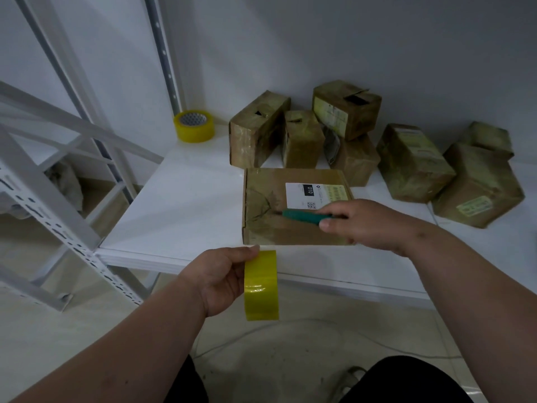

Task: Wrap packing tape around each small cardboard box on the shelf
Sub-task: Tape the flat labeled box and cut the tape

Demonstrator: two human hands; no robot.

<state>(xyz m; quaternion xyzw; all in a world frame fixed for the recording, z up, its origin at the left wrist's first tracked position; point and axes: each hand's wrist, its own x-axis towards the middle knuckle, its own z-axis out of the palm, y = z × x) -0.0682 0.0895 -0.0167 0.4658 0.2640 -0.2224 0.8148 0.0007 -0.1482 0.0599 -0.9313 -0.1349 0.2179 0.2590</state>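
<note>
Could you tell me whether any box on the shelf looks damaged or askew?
Yes: the rear box leans tilted on another box, its top torn open, and the box at back left has a hole in its top.

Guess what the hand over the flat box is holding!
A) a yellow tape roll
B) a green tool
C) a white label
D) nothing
B: the right hand grips a green tool over the flat box, while the yellow tape roll is in the left hand, below the shelf edge.
</note>
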